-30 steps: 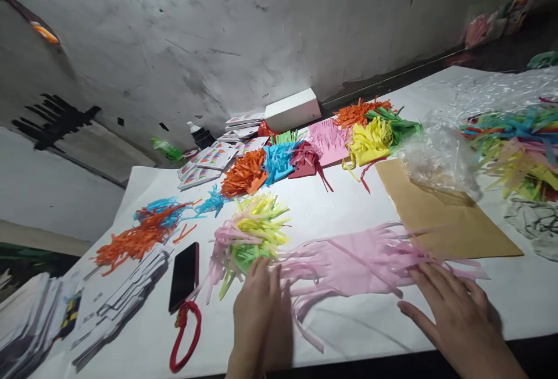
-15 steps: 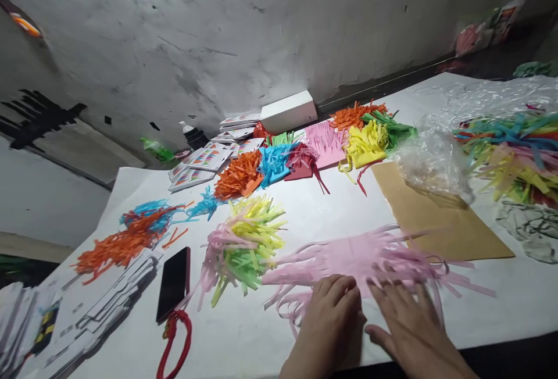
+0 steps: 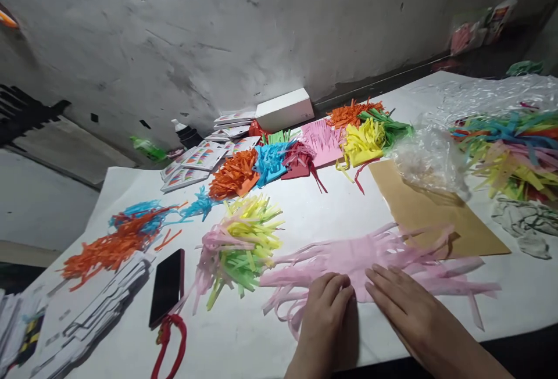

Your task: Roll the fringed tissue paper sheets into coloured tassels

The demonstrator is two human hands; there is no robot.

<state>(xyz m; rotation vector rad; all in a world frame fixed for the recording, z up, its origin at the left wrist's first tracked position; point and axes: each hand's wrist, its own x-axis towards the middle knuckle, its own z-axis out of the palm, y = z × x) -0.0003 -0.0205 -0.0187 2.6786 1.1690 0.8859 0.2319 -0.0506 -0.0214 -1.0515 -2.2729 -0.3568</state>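
- A pink fringed paper sheet (image 3: 361,254) was laid flat on the white table (image 3: 244,338), near the front edge and a little right of centre.
- The sheet was seen as a pale pink band, solid along its middle and cut into many thin strips on both long sides; the strips were splayed and curled, some of them trailing toward the near edge.
- Its long axis was run left to right across the table, slightly higher at the right end, where strips were spread over the corner of a brown paper sheet (image 3: 436,216).
- The left hand (image 3: 325,315) was laid palm down with its fingers together, their tips pressed on the near edge of the pink sheet.
- The right hand (image 3: 410,315) was laid flat just beside it, fingers extended and slightly spread, also pressed on the sheet; nothing was pinched by either hand.
- Two hands and one pink sheet under them were counted.
- One mixed bundle of pink, yellow and green strips (image 3: 238,245) was seen just left of the sheet.
- One black phone (image 3: 167,287) was seen farther left, with a red loop (image 3: 170,344) at its near end.
- One orange and blue pile (image 3: 117,239) was seen at the far left.
- A row of coloured fringed bundles (image 3: 305,152) was lined up along the far side, in front of one white box (image 3: 284,110).
- A clear plastic bag of strips (image 3: 505,135) was seen at the far right.
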